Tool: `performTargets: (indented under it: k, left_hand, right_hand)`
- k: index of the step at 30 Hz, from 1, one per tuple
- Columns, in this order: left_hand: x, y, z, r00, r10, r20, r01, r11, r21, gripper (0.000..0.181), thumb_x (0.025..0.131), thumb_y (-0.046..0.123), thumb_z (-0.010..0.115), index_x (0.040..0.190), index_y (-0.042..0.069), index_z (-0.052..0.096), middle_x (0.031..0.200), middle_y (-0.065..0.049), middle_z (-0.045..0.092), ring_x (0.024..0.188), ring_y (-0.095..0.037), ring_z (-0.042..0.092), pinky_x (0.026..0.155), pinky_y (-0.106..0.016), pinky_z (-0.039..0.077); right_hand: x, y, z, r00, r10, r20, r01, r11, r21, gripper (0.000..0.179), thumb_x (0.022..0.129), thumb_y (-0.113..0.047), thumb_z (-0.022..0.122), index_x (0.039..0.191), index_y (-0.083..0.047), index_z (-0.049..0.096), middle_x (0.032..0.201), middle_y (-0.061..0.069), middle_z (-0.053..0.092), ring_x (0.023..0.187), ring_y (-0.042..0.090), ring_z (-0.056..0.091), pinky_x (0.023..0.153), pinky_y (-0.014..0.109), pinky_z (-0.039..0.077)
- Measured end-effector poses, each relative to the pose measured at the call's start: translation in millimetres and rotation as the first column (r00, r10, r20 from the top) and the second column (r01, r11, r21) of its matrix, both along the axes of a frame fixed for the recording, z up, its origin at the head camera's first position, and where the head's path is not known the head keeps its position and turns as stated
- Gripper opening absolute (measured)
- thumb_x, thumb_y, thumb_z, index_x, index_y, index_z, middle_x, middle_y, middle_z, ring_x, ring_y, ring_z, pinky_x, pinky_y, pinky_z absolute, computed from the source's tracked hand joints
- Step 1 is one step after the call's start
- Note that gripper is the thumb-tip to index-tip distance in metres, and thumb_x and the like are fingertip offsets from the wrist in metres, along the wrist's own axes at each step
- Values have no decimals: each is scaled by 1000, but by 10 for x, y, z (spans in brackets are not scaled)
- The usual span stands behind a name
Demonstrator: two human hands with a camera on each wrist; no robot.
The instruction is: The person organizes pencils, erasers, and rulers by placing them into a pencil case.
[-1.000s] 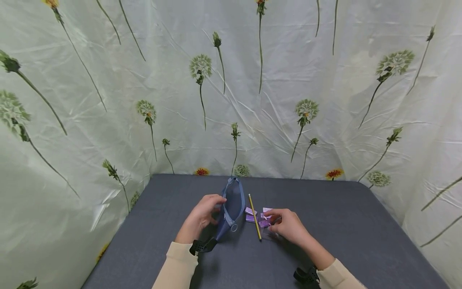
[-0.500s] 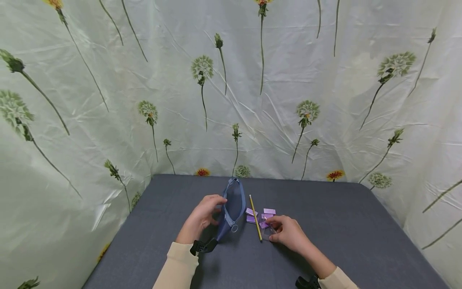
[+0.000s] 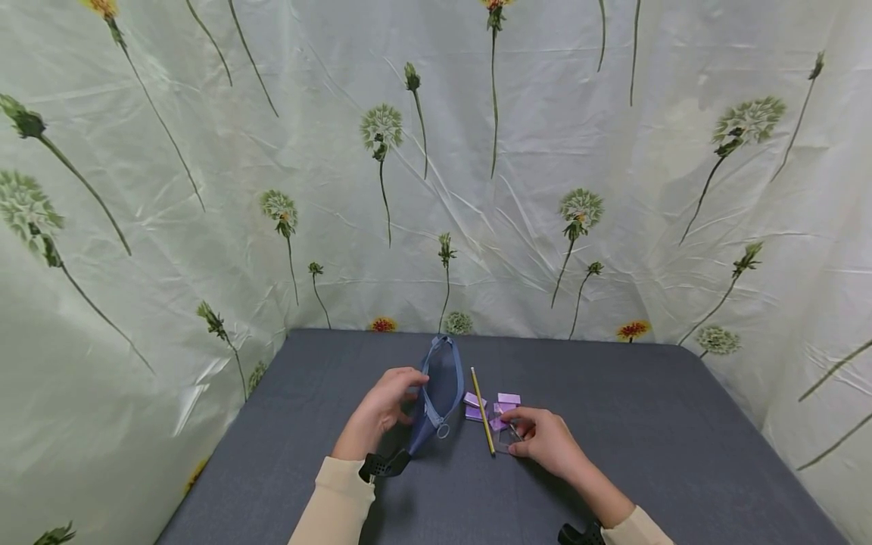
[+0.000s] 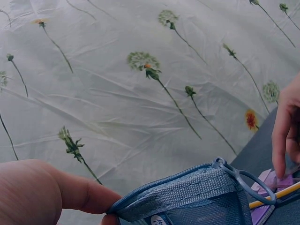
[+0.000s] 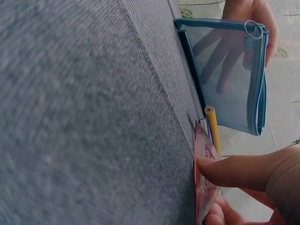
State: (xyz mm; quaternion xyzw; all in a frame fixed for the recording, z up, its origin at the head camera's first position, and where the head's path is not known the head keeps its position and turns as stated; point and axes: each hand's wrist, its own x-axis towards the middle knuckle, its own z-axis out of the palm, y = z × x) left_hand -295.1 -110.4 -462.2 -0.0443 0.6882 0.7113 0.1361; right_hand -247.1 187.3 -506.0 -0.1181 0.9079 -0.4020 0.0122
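A blue mesh zip pouch stands unzipped on the table, its mouth gaping. My left hand pinches the pouch's rim between thumb and finger; in the right wrist view other fingers show through the see-through wall. To the right, my right hand pinches a clear, flat plastic set square, low at the table and tilted in the right wrist view. A yellow pencil lies between pouch and set square. Around it are several small purple blocks, some partly behind the set square.
The dark grey table reaches back to a pale curtain printed with dandelions. A ring-shaped zip pull hangs at the pouch's near end. Black wrist straps sit on both wrists.
My right hand has come slightly nearer and lower, from over the purple blocks to the clear set square, and now pinches it. The left hand and pouch stay put.
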Motion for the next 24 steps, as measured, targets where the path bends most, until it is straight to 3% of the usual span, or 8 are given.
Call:
performTargets:
  k: [15, 24]
  left_hand:
    - [31, -8, -9, 1000, -2, -6, 2, 1000, -4, 16, 92, 18, 64, 84, 7, 57, 131, -22, 51, 129, -57, 40, 82, -82, 35]
    - [37, -18, 13, 1000, -5, 0, 5, 1000, -2, 17, 92, 19, 64, 82, 9, 55, 134, -22, 50, 130, -56, 40, 81, -83, 35]
  right_hand:
    - [0, 72, 12, 1000, -4, 4, 4, 997, -74, 47, 68, 9, 81, 108, -15, 76, 77, 1, 62, 66, 15, 58, 59, 27, 47]
    - [-6, 152, 33, 996, 82, 35, -77, 989, -130, 44, 75, 11, 74, 115, -7, 73, 82, 5, 67, 68, 15, 60, 58, 27, 48]
